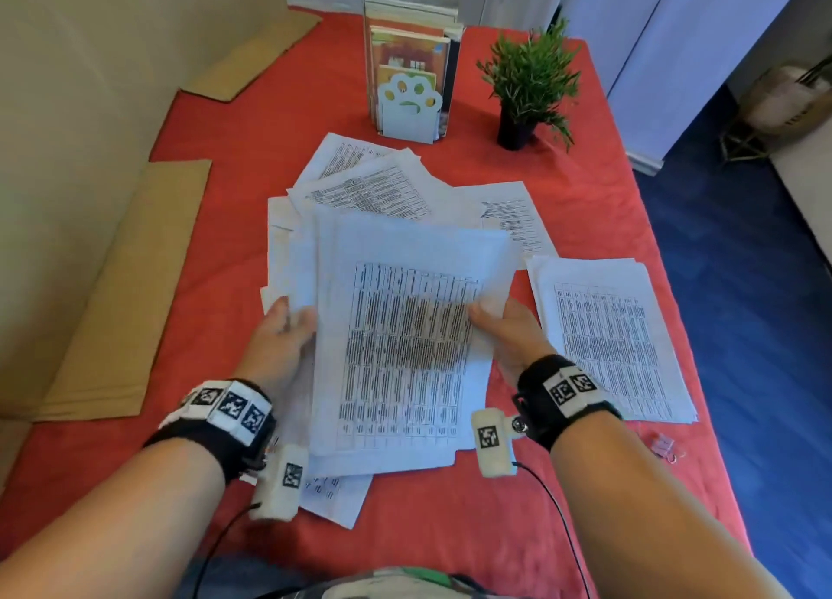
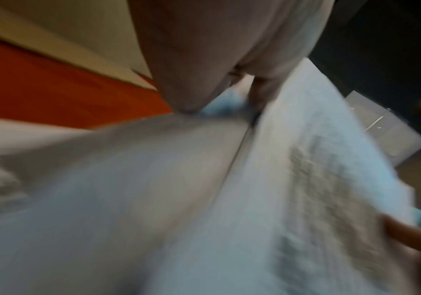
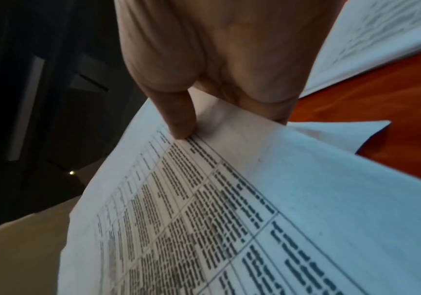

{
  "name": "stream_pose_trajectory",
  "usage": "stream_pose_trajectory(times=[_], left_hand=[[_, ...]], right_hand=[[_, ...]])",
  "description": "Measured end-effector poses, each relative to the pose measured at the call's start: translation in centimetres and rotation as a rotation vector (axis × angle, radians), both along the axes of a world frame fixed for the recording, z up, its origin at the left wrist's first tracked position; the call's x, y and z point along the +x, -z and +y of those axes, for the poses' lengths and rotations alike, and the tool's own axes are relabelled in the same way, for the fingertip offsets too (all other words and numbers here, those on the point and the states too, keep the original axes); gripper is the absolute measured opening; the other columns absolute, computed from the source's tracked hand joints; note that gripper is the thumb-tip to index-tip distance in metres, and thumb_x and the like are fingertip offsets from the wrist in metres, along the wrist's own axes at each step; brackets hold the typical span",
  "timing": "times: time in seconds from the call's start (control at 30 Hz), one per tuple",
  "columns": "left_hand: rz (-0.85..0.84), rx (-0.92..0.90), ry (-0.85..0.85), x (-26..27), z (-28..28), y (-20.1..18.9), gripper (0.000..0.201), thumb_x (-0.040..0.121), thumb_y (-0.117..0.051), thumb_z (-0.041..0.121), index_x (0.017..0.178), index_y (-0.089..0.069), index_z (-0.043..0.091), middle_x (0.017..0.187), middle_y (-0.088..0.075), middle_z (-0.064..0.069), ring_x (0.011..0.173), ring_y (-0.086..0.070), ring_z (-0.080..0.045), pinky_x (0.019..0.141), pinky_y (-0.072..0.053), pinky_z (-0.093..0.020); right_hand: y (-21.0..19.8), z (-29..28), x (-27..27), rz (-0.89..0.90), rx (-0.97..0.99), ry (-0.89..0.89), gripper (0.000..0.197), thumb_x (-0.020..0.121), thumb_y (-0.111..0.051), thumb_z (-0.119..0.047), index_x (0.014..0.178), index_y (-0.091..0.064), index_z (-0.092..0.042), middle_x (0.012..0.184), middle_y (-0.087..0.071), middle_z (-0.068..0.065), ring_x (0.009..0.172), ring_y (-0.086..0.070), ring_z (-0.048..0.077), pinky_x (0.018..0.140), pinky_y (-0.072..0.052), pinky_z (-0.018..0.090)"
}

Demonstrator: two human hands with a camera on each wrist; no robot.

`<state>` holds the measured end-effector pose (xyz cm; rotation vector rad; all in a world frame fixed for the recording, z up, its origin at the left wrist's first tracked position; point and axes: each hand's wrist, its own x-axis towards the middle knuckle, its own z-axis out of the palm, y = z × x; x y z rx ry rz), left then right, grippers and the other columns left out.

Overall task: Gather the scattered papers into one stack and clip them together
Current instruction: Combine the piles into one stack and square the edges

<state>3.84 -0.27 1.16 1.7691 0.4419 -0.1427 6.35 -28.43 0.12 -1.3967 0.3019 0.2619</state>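
I hold a bundle of printed sheets (image 1: 405, 328) lifted and tilted over the red table (image 1: 216, 220). My left hand (image 1: 290, 324) grips its left edge, and my right hand (image 1: 490, 317) pinches its right edge with the thumb on top. In the right wrist view, the right hand (image 3: 217, 69) presses its thumb on the printed table of the top sheet (image 3: 229, 199). The left wrist view is blurred, showing the left hand (image 2: 217, 59) on the papers (image 2: 154, 199). More sheets (image 1: 373, 184) lie fanned behind, a second pile (image 1: 617, 342) lies right, and one sheet (image 1: 333, 495) lies near. A small clear clip (image 1: 662, 444) lies by the right pile.
A book holder with a paw-shaped end (image 1: 407, 98) and a potted plant (image 1: 529, 85) stand at the back. Cardboard pieces (image 1: 121, 292) lie along the left edge. The table's right edge drops to blue floor (image 1: 743, 283).
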Motion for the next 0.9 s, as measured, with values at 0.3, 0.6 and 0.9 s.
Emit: stream_pose_trajectory(times=[0.3, 0.6, 0.9], left_hand=[[0.058, 0.341, 0.112, 5.7, -2.5, -0.5, 0.016, 0.087, -0.064, 0.017, 0.096, -0.061, 0.005, 0.090, -0.065, -0.007, 0.087, -0.061, -0.027, 0.066, -0.046, -0.027], [0.483, 0.777, 0.102, 12.0, 3.2, 1.5, 0.034, 0.089, -0.053, 0.037, 0.089, -0.047, 0.004, 0.096, -0.057, -0.011, 0.098, -0.057, -0.034, 0.086, -0.046, -0.034], [0.379, 0.637, 0.109, 11.6, 3.1, 2.2, 0.039, 0.093, -0.057, 0.023, 0.060, -0.043, 0.007, 0.058, -0.043, -0.005, 0.053, -0.042, -0.020, 0.046, -0.030, -0.026]], right_hand=[[1.7, 0.2, 5.2, -0.027, -0.271, 0.111, 0.053, 0.087, -0.060, -0.010, 0.132, -0.040, -0.030, 0.098, -0.064, 0.003, 0.092, -0.064, 0.023, 0.086, -0.057, 0.045], [3.8, -2.5, 9.4, 0.274, -0.818, 0.158, 0.059, 0.087, -0.056, -0.015, 0.142, -0.037, -0.025, 0.133, -0.043, 0.014, 0.101, -0.054, 0.033, 0.094, -0.047, 0.038], [4.3, 1.5, 9.6, 0.169, -0.697, -0.082, 0.079, 0.079, -0.034, 0.014, 0.141, -0.045, -0.033, 0.147, -0.043, 0.006, 0.115, -0.057, 0.026, 0.092, -0.052, 0.034]])
